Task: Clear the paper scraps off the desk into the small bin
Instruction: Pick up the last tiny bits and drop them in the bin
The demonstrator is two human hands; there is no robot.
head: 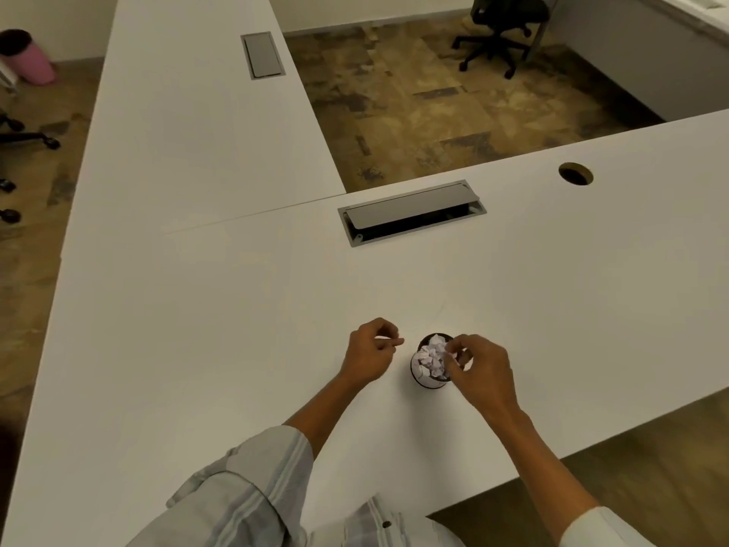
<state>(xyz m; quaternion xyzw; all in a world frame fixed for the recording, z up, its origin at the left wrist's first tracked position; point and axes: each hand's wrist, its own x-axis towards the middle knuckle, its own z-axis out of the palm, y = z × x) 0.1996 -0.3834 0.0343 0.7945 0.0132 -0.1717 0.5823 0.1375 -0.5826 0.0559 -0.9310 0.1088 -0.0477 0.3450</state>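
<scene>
A white desk (236,309) carries a small bin (424,379), seemingly brimful of crumpled paper scraps (433,355).

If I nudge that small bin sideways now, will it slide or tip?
Probably tips easily: the small bin looks narrow, taller than wide, and crumpled paper scraps heap above its rim. It likely weighs little, so scraps may spill. The right hand at its rim could steady it.

One bin (428,379), two hands, perhaps six scraps (433,356)
</scene>
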